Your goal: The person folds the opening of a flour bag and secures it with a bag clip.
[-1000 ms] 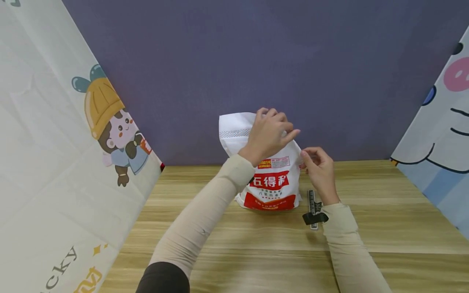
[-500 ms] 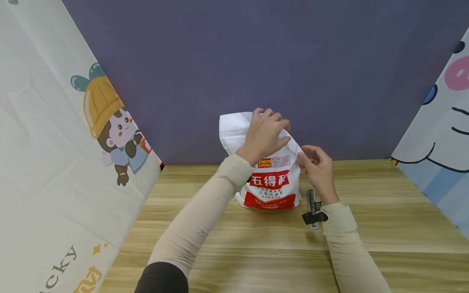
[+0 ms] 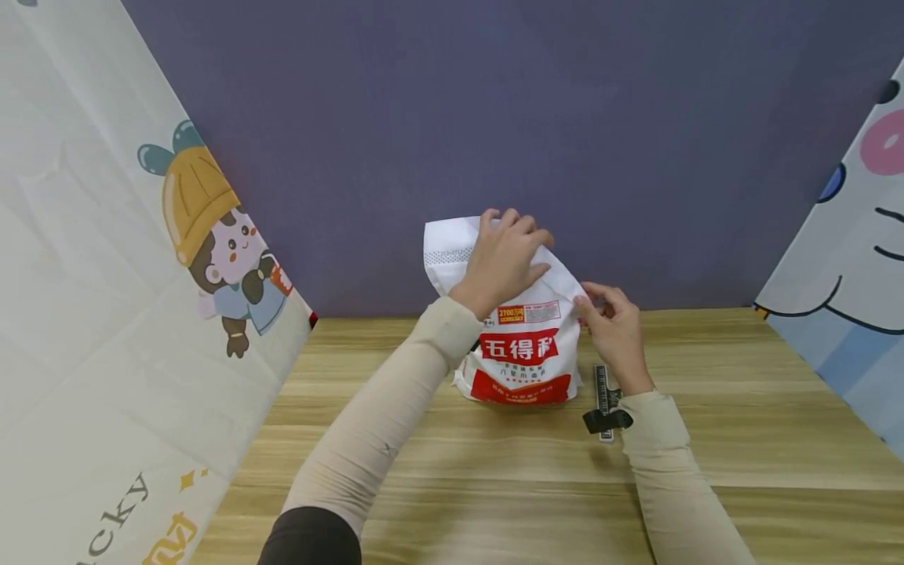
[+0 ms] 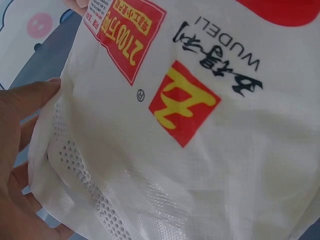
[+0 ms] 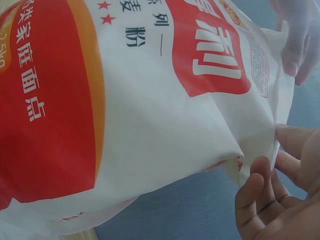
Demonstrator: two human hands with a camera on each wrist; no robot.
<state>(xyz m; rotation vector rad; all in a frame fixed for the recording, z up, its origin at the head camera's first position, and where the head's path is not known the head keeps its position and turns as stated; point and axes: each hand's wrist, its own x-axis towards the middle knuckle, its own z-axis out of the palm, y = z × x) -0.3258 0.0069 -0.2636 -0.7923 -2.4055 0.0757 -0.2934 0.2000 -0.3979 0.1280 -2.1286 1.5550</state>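
Both hands [image 3: 504,260] pinch a crinkled woven flour bag [image 3: 526,353].

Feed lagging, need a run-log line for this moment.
left hand: grips top of white woven flour bag | right hand: pinches bag's side | black clip: on wooden table

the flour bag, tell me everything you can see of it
The flour bag is white woven plastic with red panels, Chinese lettering and a perforated strip near its top. It stands upright on the wooden table before the purple backdrop. The left hand grips its folded top; the right hand pinches its right edge.
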